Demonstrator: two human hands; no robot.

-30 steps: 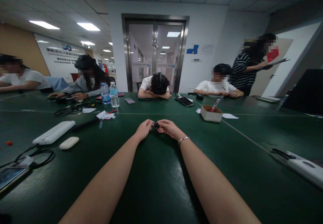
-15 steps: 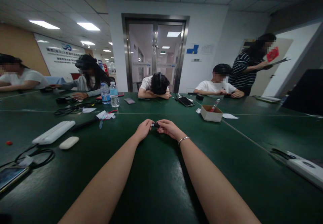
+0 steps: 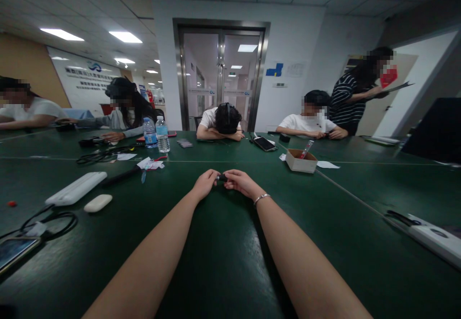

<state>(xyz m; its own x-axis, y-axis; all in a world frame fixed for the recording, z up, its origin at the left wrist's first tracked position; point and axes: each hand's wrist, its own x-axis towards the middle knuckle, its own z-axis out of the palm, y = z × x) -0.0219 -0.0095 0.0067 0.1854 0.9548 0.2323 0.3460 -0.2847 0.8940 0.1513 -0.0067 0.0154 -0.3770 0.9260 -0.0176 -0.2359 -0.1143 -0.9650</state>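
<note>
Both my arms reach forward over the dark green table [image 3: 230, 242]. Between my hands, just above the tabletop, is a small black piece with a shiny silver end [image 3: 222, 178]; it is too small to tell its kind. Pinched fingers of my left hand [image 3: 206, 183] hold its silver end. My right hand [image 3: 242, 183], with a metal bracelet [image 3: 261, 199] at the wrist, grips the black end between thumb and fingers. The fingertips partly hide the piece.
To the left lie a white power bank [image 3: 77, 188], a pale oval case [image 3: 98, 203], a phone [image 3: 18, 252] and cables. Two water bottles [image 3: 162, 135] and a small open box [image 3: 301, 161] stand farther off. Several people sit or stand around the table, one with head down [image 3: 227, 118].
My hands and the small black piece stay almost in place. The seated person at the far right has turned their head slightly.
</note>
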